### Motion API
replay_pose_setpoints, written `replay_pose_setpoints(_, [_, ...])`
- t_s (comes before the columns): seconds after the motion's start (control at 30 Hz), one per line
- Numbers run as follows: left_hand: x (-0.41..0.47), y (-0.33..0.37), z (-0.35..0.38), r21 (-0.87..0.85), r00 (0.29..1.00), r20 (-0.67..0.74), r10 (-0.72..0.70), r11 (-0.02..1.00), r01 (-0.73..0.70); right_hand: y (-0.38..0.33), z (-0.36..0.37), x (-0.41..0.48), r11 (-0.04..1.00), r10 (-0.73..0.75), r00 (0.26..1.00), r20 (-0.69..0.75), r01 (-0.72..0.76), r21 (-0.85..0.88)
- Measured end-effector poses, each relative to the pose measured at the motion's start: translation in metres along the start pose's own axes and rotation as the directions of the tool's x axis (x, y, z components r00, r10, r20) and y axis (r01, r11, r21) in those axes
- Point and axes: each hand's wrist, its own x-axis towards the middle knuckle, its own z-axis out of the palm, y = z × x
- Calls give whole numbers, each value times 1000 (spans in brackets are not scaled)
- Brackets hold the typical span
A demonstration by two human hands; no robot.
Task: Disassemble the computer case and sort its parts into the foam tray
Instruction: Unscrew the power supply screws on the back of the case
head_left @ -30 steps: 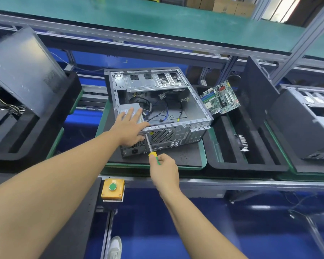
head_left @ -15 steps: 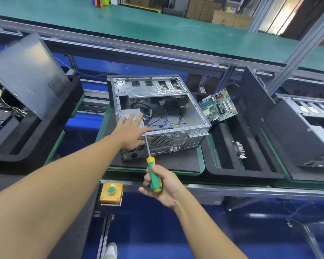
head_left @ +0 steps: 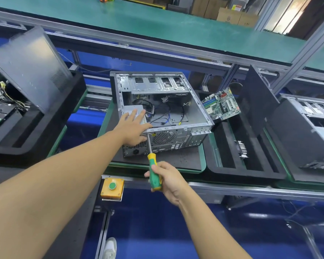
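Note:
An open grey computer case point(head_left: 193, 109) lies on its side on a dark mat, loose cables inside. My left hand point(head_left: 133, 126) rests flat, fingers spread, on the power supply point(head_left: 133, 109) at the case's near left corner. My right hand point(head_left: 166, 178) grips a green and yellow screwdriver point(head_left: 154, 174), whose shaft tip meets the case's rear panel just left of the fan grille point(head_left: 164, 137). To the right, the black foam tray point(head_left: 232, 171) holds a green motherboard point(head_left: 221, 103) leaning at its far end and a heatsink point(head_left: 241, 148).
A second foam tray point(head_left: 36, 128) on the left carries a side panel, a drive and cables. Another case point(head_left: 307, 128) sits at the right. A yellow box with a green button point(head_left: 112, 186) is mounted on the front rail. A green shelf runs above.
My right hand slid back down the screwdriver handle and now grips its rear end. My left hand stays on the power supply. The view moved slightly closer.

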Motion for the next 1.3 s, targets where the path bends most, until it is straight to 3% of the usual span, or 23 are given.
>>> replay_pose_setpoints(0.13, [-1,0,-1,-7,1000,2,-4,1000,4,4,0,4,999,-17,995,-103,13,-35])
replay_pose_setpoints(0.33, [-2,2,-1,-9,1000,-3,-3,1000,3,-3,-1,4,973,151,988,46,-156,171])
replay_pose_setpoints(0.6, [-3,2,-1,-4,1000,-19,-4,1000,4,7,-1,0,1000,7,997,-79,-5,28])
replay_pose_setpoints(0.83, [-3,2,0,1,1000,-19,-12,1000,12,-8,4,-3,983,137,990,38,-140,117])
replay_pose_setpoints(1.03, [-4,4,-2,-12,1000,-12,-16,1000,16,-4,1,-2,999,0,999,-49,2,37])
replay_pose_setpoints(1.2, [-4,4,-2,-12,1000,-17,-13,1000,13,-8,2,0,994,68,995,-80,-61,85])
replay_pose_setpoints(1.3, [-5,4,-2,-9,1000,-18,-12,1000,12,-10,3,0,983,125,992,-24,-120,137])
